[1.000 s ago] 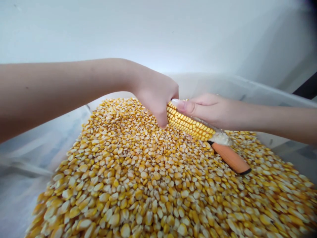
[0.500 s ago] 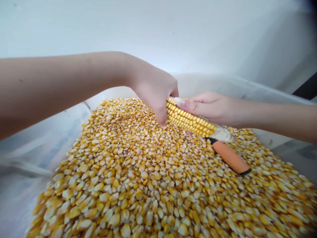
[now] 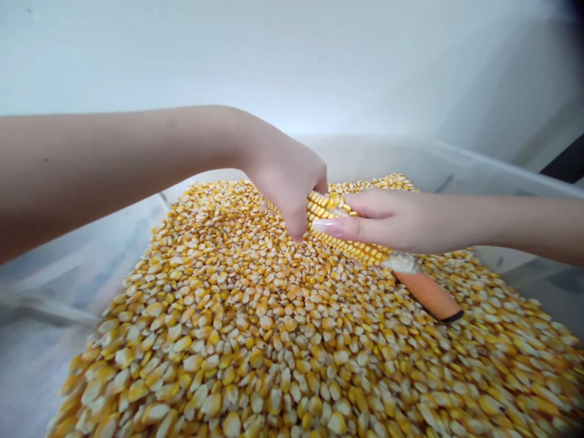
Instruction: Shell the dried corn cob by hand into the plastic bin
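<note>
A yellow corn cob (image 3: 347, 245) lies slanted just above a big heap of loose kernels (image 3: 255, 328). My left hand (image 3: 285, 173) is closed around its far end, fingers curled down to the heap. My right hand (image 3: 387, 219) wraps the cob's middle, thumb stretched along it toward the left hand. The cob's bare whitish end (image 3: 404, 263) sticks out below my right hand. An orange-handled tool (image 3: 429, 295) lies on the kernels right under that end, its front part hidden by the cob.
The kernels fill a translucent plastic bin, with its rim (image 3: 479, 159) showing at the back right and its wall (image 3: 68, 267) at the left. A pale wall stands behind. A dark edge (image 3: 566, 161) shows at far right.
My right hand has rolled over the cob, and its thumb has dropped from the top to the near side. The cob sits slightly lower. More kernels show behind the hands.
</note>
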`<state>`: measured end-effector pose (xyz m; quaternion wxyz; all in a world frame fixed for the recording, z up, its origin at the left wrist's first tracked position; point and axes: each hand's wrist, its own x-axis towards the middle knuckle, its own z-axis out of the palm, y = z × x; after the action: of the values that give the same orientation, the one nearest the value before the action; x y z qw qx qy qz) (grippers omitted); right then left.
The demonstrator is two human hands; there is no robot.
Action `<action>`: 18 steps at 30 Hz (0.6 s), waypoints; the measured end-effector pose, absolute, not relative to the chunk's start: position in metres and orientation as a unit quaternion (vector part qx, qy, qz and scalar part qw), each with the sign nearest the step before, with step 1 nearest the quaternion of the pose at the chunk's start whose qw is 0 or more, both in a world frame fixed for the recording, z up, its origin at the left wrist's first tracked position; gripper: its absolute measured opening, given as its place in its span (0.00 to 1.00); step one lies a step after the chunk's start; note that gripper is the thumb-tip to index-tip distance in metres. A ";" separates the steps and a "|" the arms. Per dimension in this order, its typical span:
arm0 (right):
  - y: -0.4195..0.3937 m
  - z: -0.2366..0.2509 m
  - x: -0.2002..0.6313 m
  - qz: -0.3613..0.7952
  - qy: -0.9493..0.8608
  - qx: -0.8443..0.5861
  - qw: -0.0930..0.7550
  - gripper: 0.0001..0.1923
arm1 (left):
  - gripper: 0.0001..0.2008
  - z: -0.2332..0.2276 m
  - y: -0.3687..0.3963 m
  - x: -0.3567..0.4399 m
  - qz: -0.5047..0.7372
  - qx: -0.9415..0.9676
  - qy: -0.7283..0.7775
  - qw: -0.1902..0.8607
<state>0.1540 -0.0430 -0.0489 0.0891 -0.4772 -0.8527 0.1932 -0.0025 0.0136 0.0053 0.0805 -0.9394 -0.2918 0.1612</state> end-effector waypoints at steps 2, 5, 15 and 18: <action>-0.043 -0.049 0.154 0.178 -0.855 -0.479 0.086 0.23 | 0.25 0.005 0.012 -0.003 0.155 -0.941 -0.291 0.082; -0.046 -0.048 0.151 0.158 -0.856 -0.486 0.078 0.22 | 0.26 0.005 0.012 -0.002 0.149 -0.941 -0.293 0.081; -0.048 -0.049 0.150 0.153 -0.874 -0.453 0.090 0.22 | 0.25 0.007 0.011 -0.004 0.177 -0.947 -0.251 0.089; -0.048 -0.050 0.153 0.196 -0.864 -0.448 0.118 0.22 | 0.21 0.006 0.014 -0.004 0.196 -0.939 -0.274 0.065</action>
<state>0.1530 -0.0480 -0.0501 0.1184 -0.4476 -0.8645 0.1958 -0.0039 0.0138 0.0060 0.0652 -0.9391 -0.2743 0.1963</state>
